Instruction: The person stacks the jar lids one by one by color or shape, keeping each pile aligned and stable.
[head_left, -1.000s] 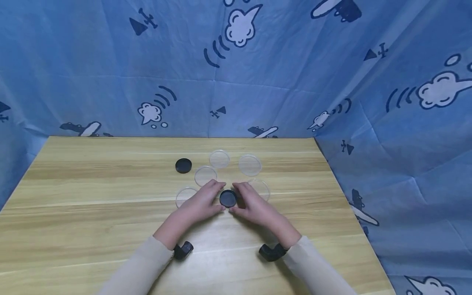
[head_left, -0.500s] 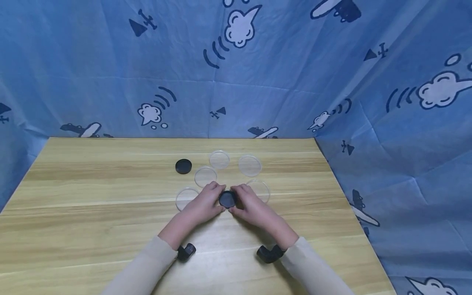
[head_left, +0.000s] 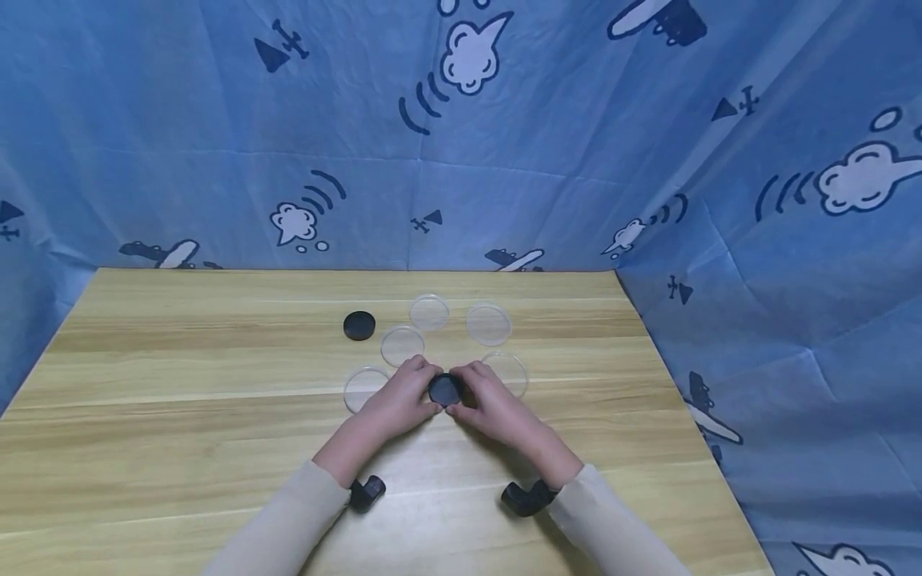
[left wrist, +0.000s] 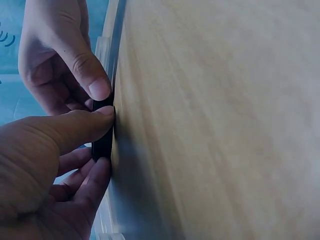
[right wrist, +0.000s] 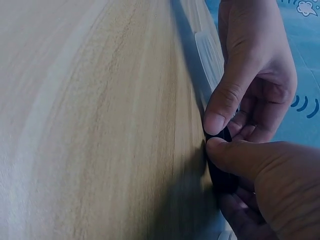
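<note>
A shallow black round piece (head_left: 445, 390), like a small lid or dish, sits between both hands at the middle of the table. My left hand (head_left: 403, 396) grips its left side, thumb at the near edge and fingers at the far edge. From the other side my right hand (head_left: 495, 398) grips it the same way. In the left wrist view the black piece (left wrist: 102, 145) shows edge-on, close to the tabletop, with both thumbs on its near rim. The right wrist view shows the thumbs meeting over its rim (right wrist: 220, 172); fingers hide much of its far side.
Several clear round discs lie around the hands: one at left (head_left: 362, 388), one farther back (head_left: 429, 312), one partly behind the right hand (head_left: 513, 372). A second black round piece (head_left: 359, 326) lies back left. A blue patterned curtain (head_left: 403, 184) borders the wooden table (head_left: 180, 384).
Both hands have closed in slightly on the black piece, the fingers now tight at its edges. My left forearm has shifted a little to the right. The other discs stay put.
</note>
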Demonstrator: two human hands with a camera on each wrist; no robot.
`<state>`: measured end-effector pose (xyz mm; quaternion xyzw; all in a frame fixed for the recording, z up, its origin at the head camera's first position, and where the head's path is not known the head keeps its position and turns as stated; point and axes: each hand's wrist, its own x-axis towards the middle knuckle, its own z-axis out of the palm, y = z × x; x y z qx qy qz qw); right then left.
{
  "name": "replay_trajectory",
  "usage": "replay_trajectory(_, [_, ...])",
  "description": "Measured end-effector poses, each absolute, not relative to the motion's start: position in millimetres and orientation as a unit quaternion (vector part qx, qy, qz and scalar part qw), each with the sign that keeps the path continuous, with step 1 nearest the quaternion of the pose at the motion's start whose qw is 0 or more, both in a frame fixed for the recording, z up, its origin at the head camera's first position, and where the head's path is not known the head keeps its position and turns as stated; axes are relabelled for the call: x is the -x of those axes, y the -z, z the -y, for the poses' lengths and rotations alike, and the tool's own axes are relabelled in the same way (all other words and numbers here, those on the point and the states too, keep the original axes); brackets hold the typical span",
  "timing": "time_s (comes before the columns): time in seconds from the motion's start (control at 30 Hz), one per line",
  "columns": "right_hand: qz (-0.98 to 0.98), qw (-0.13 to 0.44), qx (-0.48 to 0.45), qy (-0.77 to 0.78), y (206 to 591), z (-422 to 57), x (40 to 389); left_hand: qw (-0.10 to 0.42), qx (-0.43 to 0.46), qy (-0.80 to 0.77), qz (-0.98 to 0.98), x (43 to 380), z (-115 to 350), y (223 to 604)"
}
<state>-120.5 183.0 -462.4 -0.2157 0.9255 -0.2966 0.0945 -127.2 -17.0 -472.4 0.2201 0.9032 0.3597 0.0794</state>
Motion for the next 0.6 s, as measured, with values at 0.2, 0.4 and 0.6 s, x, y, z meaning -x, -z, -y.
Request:
replay_trajectory(0.2, [-0.926,0.095,0.211,0.299,460.8,-183.0,119.7,0.079,-0.223,-0.364,-0.901,128.8,16.8,471.6])
replay_trajectory(0.4, [-0.928,0.095,0.214,0.291,459.2,-183.7,119.4,0.068,-0.233,-0.363,-0.9,130.0,17.8,473.2])
replay_trajectory(0.6, [-0.925,0.084,0.234,0.286,457.0,-181.5,120.0,0.046,-0.233,-0.368,-0.899,127.1,23.2,470.9])
